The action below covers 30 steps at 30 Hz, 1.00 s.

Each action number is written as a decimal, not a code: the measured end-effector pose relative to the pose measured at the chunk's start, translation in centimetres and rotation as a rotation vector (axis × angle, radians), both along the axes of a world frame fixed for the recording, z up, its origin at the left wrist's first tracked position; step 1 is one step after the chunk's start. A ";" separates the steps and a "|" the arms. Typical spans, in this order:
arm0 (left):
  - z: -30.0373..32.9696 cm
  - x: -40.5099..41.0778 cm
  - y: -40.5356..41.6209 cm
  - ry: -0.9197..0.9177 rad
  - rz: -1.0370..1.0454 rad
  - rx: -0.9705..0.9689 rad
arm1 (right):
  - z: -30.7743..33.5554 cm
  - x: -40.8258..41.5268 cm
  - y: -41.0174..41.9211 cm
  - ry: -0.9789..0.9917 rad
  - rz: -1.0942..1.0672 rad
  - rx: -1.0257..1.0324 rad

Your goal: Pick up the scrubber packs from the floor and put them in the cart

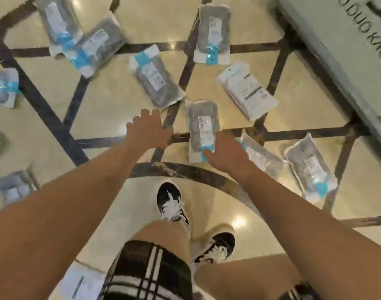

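Several clear plastic scrubber packs with grey pads and blue labels lie scattered on the glossy floor. My right hand (225, 152) grips the lower end of one grey pack (203, 124), thumb on its blue label. My left hand (148, 131) reaches forward with fingers spread, holding nothing, just short of another pack (156, 81). A white pack (247, 89) lies face down to the right. More packs lie beyond (213, 31) and at the right (310, 167). The cart is not in view.
The cream floor (111, 98) has dark inlaid stripes. A grey lettered panel or mat (345, 35) fills the upper right corner. My feet in black and white sneakers (173, 202) stand below my arms. Further packs (3, 87) lie along the left edge.
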<state>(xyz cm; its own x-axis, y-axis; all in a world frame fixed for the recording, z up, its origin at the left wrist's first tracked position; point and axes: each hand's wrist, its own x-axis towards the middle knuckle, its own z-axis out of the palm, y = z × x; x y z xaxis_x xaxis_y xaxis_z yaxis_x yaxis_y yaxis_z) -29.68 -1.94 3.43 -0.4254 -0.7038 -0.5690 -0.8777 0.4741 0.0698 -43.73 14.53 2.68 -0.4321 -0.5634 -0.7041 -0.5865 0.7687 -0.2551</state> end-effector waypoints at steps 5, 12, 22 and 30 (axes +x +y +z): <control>-15.2 -3.0 -5.3 -0.002 0.015 -0.016 | -16.7 -1.5 -3.4 0.025 -0.067 0.030; -25.0 -3.9 -11.1 0.211 -0.135 -0.189 | -23.7 -1.5 -7.3 0.324 -0.015 -0.079; -24.1 3.0 -5.6 0.280 0.053 -0.053 | -21.8 -9.5 -10.5 0.061 0.614 -0.334; -24.7 2.3 -3.5 0.491 0.613 -0.087 | -23.0 -5.6 -8.7 0.072 -0.747 -0.167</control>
<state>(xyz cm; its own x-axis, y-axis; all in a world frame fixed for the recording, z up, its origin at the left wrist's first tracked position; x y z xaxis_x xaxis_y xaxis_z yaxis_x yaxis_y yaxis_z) -27.37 -5.40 -21.22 -0.1353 -0.9274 -0.3488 -0.8626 -0.0630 0.5020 -49.33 5.80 -20.31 -0.7814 -0.2001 -0.5911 0.0538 0.9220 -0.3833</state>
